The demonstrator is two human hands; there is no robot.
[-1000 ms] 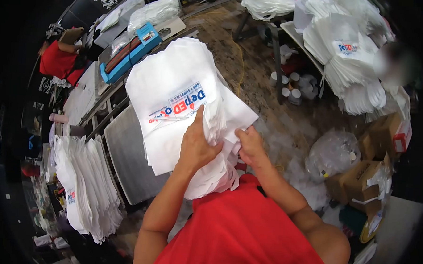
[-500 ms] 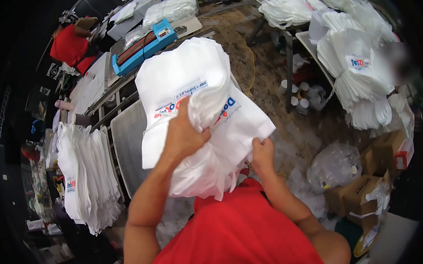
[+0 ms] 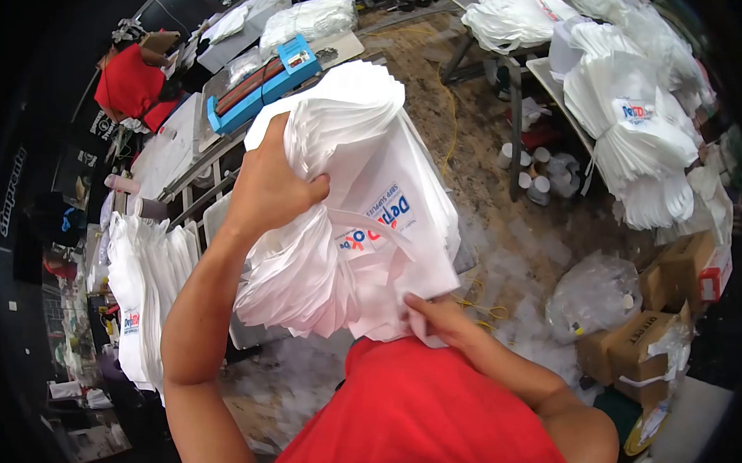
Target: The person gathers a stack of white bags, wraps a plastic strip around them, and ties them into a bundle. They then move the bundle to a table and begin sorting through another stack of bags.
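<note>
A thick stack of white printed fabric bags (image 3: pixel 349 160) is held in front of my red shirt. Its top sheets curl back toward the left, and a blue and red print shows on the bag underneath. My left hand (image 3: pixel 274 186) is closed around the stack's left side, thumb over the front and most fingers hidden behind. At the lower right, my right hand (image 3: pixel 436 315) pinches a corner of the bags between thumb and fingers. The lower edges bunch in loose folds above my waist.
White bags (image 3: pixel 140 296) hang at the left, and tied bundles (image 3: pixel 640 136) lie on a table at the upper right. A long blue box (image 3: pixel 265 86) rests on the left bench. Cardboard boxes (image 3: pixel 635 351) and a clear plastic bag (image 3: pixel 593 295) sit at the right.
My left hand has shifted left and up, folding the top bags back and exposing the print below. My right hand has moved down and slightly left with the corner.
</note>
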